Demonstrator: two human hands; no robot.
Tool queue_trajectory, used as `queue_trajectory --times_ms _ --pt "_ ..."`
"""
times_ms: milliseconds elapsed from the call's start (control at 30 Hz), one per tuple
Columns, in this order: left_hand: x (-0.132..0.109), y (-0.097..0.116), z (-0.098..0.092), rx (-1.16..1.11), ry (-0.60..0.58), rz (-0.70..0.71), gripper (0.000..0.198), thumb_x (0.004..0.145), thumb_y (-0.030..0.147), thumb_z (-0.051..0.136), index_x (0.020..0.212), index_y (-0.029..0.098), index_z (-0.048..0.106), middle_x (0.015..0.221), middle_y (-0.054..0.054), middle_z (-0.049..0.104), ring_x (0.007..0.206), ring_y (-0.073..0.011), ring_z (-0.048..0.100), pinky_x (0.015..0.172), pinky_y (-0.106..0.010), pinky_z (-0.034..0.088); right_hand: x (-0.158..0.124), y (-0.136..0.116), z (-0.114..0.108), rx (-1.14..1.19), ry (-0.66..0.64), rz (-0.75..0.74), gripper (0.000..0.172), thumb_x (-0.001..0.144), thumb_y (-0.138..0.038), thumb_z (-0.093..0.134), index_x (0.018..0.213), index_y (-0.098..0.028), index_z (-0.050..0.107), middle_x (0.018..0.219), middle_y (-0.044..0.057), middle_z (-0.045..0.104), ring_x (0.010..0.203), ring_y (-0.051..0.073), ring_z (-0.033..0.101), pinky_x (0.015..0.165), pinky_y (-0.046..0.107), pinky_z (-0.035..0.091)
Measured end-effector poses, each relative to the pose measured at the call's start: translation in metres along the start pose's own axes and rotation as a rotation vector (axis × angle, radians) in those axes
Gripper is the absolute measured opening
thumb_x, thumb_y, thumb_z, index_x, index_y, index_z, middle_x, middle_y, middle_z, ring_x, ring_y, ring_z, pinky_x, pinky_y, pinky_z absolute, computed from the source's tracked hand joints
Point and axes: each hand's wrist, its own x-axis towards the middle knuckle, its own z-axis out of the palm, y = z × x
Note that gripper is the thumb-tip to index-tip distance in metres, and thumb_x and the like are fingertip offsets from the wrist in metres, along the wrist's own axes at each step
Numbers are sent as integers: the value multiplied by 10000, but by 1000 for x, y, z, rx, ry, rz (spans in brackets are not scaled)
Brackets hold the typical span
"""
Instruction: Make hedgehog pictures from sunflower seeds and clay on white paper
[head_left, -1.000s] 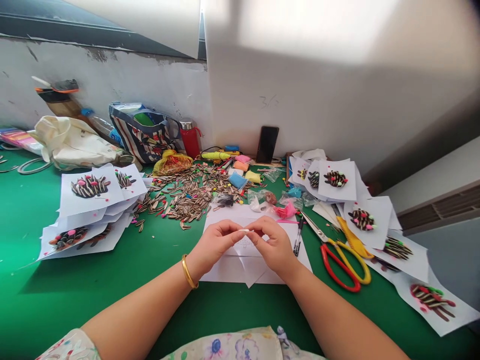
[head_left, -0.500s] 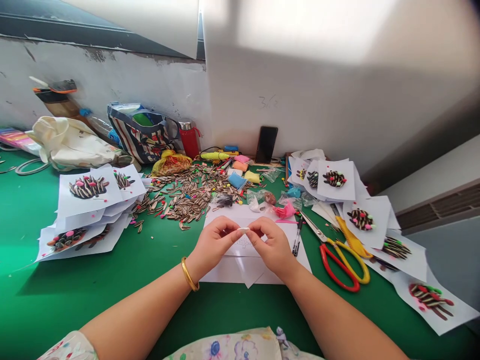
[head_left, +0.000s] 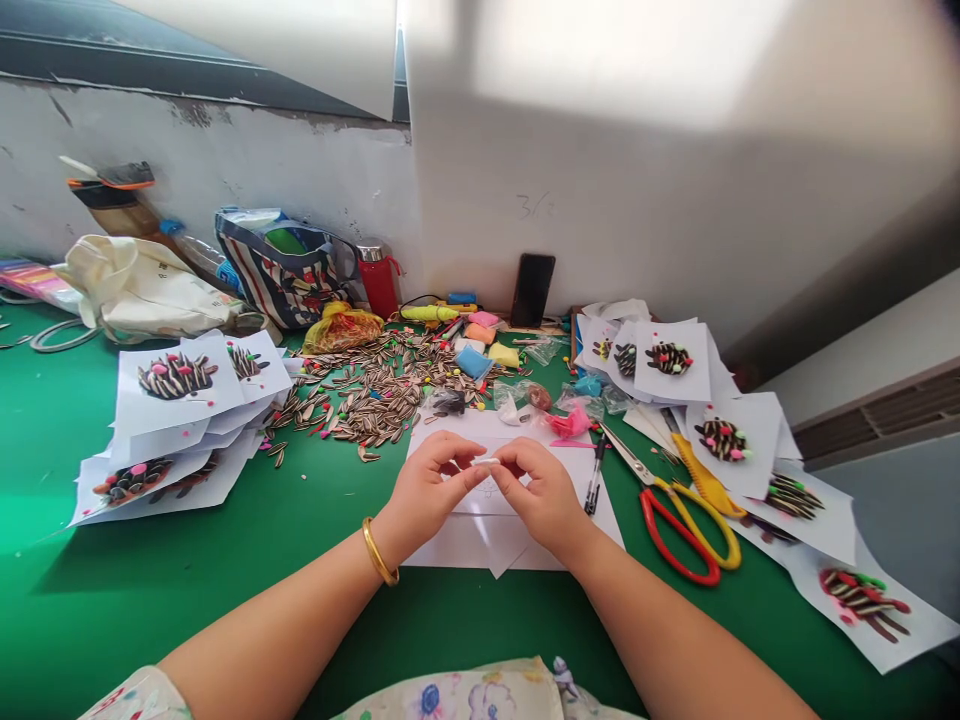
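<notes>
A green table (head_left: 150, 600) is set against a white wall (head_left: 637, 230), lit by sunlight; a vent (head_left: 877, 415) is seen on the right.

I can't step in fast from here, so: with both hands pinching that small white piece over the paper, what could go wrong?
The small white piece is gripped only by fingertips of the left hand and right hand; dropped, it might vanish against the white paper beneath. The scissors lie close beside the right hand, so a sideways move could strike them. Loose sunflower seeds beyond the paper could scatter if brushed.
</notes>
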Motion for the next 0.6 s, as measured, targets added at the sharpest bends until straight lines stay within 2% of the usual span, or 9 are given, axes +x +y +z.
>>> queue_trajectory --times_ms 100,267,467,600 --pt "0 0 -1 -23 -13 47 155 842 357 689 861 213 746 831 -35 616 779 -158 584 705 -285 473 -1 0 1 8 -15 8 128 916 -285 579 843 -206 647 764 10 578 728 152 516 670 286 420" --pt "-1 2 -3 -68 31 66 137 837 342 703 858 218 758 803 -32 604 752 -154 577 687 -285 469 0 -3 1 52 -18 27 109 896 -281 605 925 -212 684 764 9 580 724 151 518 673 284 433" --pt "-2 3 -1 -45 -12 65 142 825 314 715 920 217 759 830 -37 645 753 -149 595 673 -268 478 0 1 3 72 8 -9 99 900 -261 605 868 -217 687 745 2 577 714 144 516 667 279 426" --pt "-3 4 -1 10 -13 95 128 838 286 697 925 214 756 845 -38 637 763 -147 595 696 -270 487 -2 2 4 21 -32 -21 101 885 -228 610 796 -207 655 722 -3 564 710 145 524 661 283 420"
